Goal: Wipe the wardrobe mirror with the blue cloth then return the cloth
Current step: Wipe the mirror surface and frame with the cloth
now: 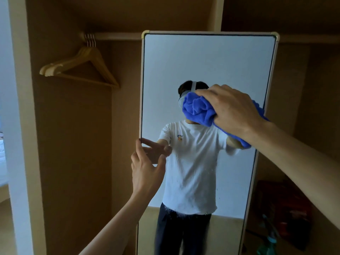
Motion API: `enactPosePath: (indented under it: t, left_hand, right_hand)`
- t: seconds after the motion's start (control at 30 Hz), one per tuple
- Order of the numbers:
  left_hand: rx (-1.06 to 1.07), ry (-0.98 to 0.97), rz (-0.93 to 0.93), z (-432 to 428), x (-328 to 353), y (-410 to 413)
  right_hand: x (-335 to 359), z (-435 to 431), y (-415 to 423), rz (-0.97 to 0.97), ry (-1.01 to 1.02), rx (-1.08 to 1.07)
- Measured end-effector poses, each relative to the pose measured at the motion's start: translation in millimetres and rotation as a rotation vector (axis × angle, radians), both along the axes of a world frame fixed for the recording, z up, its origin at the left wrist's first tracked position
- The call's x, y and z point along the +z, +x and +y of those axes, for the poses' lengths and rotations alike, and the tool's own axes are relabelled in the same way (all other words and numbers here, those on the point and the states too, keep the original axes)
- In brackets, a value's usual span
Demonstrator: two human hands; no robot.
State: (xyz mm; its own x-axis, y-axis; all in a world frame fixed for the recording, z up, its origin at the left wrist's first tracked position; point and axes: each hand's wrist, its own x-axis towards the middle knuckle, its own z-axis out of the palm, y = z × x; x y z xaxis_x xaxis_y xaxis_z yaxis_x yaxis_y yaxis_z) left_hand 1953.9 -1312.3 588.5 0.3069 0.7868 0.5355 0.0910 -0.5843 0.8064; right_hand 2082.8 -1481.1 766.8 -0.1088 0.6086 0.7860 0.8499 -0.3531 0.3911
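A tall wardrobe mirror [206, 57] with a pale frame stands in front of me, and I see a person's reflection in it. My right hand [233, 111] grips the bunched blue cloth [199, 110] and presses it on the glass in the upper right part, near the right edge. My left hand [147, 166] reaches to the mirror's left edge at mid height. Its fingers are spread and fairly straight, with the tips touching the frame and glass. Faint streaks and specks show on the lower glass.
Wooden hangers [81, 69] hang on a rail [117, 36] in the open wardrobe bay to the left. A dark red item [287, 214] and a teal bottle [270, 240] sit low in the right bay. A white wall edge [16, 126] is at far left.
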Motion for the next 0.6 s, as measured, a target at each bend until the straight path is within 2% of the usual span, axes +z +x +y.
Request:
enactPosePath:
  t: [0.3, 0.47, 0.6]
  left_hand:
    - [0.059, 0.019, 0.043, -2.3, -9.6, -0.8]
    - [0.08, 0.022, 0.064, -7.4, -15.1, -1.4]
    - [0.081, 0.026, 0.076, -7.8, -16.1, -1.8]
  right_hand:
    - [-52.8, -12.6, 11.3, -0.089, -0.122, 0.011]
    - [-92.0, -11.5, 25.9, -0.069, -0.227, 0.036]
    - [-94.1, -20.2, 27.1, -0.067, -0.26, 0.022]
